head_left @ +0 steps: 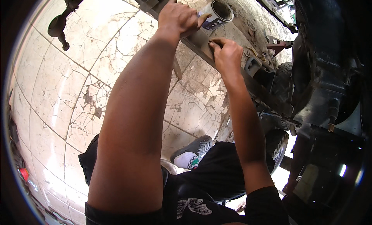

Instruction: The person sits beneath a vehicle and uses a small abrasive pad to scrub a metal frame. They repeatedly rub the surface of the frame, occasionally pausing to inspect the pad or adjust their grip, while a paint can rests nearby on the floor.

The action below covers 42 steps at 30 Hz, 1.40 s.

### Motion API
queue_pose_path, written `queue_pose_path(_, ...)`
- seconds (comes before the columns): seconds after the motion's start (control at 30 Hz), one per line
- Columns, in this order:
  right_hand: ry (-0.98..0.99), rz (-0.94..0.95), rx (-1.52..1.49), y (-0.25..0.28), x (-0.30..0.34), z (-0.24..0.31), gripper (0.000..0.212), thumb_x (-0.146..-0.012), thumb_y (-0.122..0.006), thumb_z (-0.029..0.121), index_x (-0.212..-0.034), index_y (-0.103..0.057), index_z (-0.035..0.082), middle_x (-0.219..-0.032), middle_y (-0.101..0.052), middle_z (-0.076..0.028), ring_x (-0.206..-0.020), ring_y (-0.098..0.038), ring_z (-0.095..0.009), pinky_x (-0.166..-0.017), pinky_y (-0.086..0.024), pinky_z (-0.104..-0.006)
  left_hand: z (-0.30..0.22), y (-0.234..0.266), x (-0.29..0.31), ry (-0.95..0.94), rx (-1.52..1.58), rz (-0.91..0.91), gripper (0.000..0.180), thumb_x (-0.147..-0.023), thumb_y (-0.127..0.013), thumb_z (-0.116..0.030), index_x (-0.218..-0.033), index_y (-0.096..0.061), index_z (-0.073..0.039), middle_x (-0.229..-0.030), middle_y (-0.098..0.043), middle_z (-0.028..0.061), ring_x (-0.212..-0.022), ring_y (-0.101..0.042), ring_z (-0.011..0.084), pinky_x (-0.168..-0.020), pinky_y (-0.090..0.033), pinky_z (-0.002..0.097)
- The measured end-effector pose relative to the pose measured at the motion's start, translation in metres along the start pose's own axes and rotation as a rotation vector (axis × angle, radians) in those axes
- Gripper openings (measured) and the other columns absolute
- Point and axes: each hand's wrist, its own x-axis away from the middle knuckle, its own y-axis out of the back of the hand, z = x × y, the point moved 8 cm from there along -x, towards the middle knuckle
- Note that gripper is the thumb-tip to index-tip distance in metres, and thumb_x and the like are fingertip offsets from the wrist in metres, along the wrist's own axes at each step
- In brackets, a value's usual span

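A grey metal rail [199, 42] runs diagonally from the top middle down to the right. My left hand [179, 18] is closed over its upper stretch, thumb pointing right; the undersides of those fingers are hidden. Further down the same rail, my right hand [228, 54] has its thumb and fingertips pinched together against the surface. Whatever sits in that pinch is too small to make out. Just right of my left hand stands an open paint can [209, 22], pale with a dark label and a dark inside.
Cracked pale tiles [85, 70] cover the floor to the left. A dark rod with a ball joint [57, 26] projects at upper left. At right are a reddish-brown stand [278, 46] and bulky black vehicle parts [325, 70]. My shoe [195, 147] rests below the rail.
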Motion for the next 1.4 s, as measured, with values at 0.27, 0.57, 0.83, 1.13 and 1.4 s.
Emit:
queue_pose_path(0.27,0.001,-0.042,-0.036,-0.003,0.025,0.011,0.012,-0.085,-0.077,0.009,-0.093,-0.081,0.001,-0.085,-0.075,-0.022,-0.079,-0.074,-0.039,-0.078,-0.056,-0.0446,0.006,0.001,0.001,0.0,0.009,0.001,0.07,-0.105,-0.041,-0.063,-0.072,-0.078,-0.012,-0.077,-0.075,0.0139,-0.082,-0.073,0.0299,-0.093,-0.048,0.039)
queue_pose_path(0.57,-0.083,-0.023,-0.036,0.001,0.015,0.014,0.013,-0.086,-0.076,0.01,-0.094,-0.081,0.001,-0.088,-0.074,-0.025,-0.081,-0.074,-0.039,-0.08,-0.057,-0.044,0.006,0.0,0.001,-0.009,-0.033,0.017,0.066,-0.106,-0.038,-0.059,-0.08,-0.08,-0.016,-0.08,-0.076,0.0119,-0.085,-0.074,0.0267,-0.094,-0.045,0.039)
queue_pose_path(0.83,-0.166,-0.057,-0.085,0.005,0.006,-0.007,0.015,-0.086,-0.076,0.011,-0.095,-0.081,0.001,-0.085,-0.075,-0.023,-0.079,-0.074,-0.038,-0.078,-0.057,-0.0417,-0.007,0.002,-0.001,-0.009,0.008,0.036,0.064,-0.104,-0.043,-0.057,-0.076,-0.079,-0.012,-0.079,-0.075,0.0154,-0.086,-0.073,0.0298,-0.094,-0.047,0.0385)
queue_pose_path(1.13,-0.16,-0.069,-0.119,-0.004,0.015,0.009,0.014,-0.083,-0.078,0.009,-0.095,-0.082,0.003,-0.086,-0.075,-0.023,-0.078,-0.075,-0.037,-0.077,-0.057,-0.0422,0.004,-0.003,0.003,0.008,-0.023,0.008,0.069,-0.105,-0.042,-0.06,-0.073,-0.078,-0.011,-0.079,-0.075,0.0146,-0.086,-0.073,0.0296,-0.094,-0.047,0.0388)
queue_pose_path(1.4,-0.309,-0.039,-0.157,0.011,0.005,-0.021,0.021,-0.087,-0.079,0.015,-0.107,-0.081,0.007,-0.098,-0.079,-0.016,-0.089,-0.077,-0.03,-0.085,-0.058,-0.0364,0.003,-0.001,0.0,0.009,0.012,-0.001,0.068,-0.105,-0.042,-0.059,-0.073,-0.079,-0.012,-0.079,-0.076,0.0142,-0.085,-0.073,0.0297,-0.093,-0.048,0.0385)
